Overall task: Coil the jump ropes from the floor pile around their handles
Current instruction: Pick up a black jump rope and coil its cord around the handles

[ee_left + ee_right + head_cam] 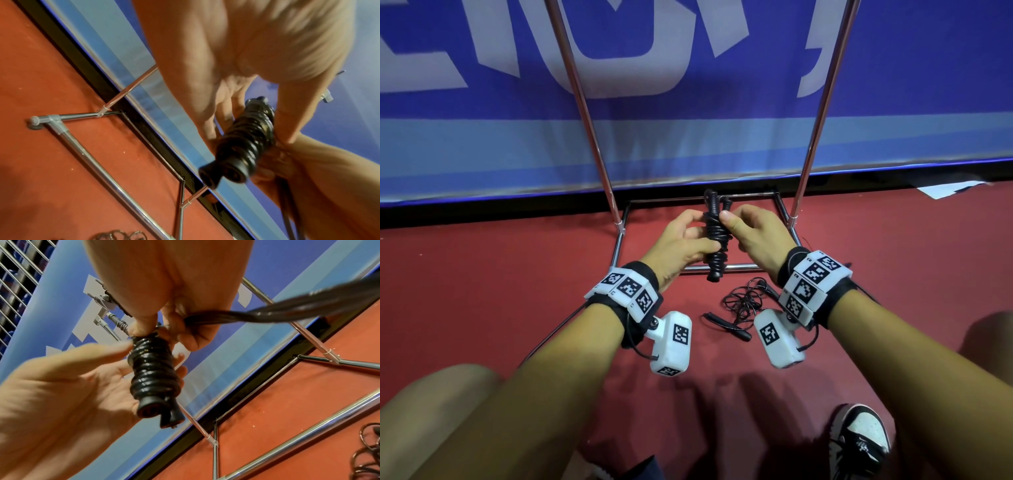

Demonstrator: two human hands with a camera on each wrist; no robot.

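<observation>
A black jump rope (717, 236) is wound in tight turns round its two handles, which stand upright together. My left hand (702, 231) grips the bundle's lower half, thumb in front and fingers behind. My right hand (732, 226) pinches the upper turns. In the right wrist view the bundle (154, 374) lies against my left palm (61, 386), and a blurred black strand (287, 308) runs from my right fingers (185, 335) to the upper right. The left wrist view shows the coil (244, 142) end-on. A second rope (744, 301) lies loose and tangled on the red floor below my right wrist.
A chrome rack base (705, 269) lies on the floor under my hands, with two uprights (585, 102) rising in front of a blue banner (688, 144). My shoe (859, 438) is at the lower right. White paper (945, 190) lies at the far right.
</observation>
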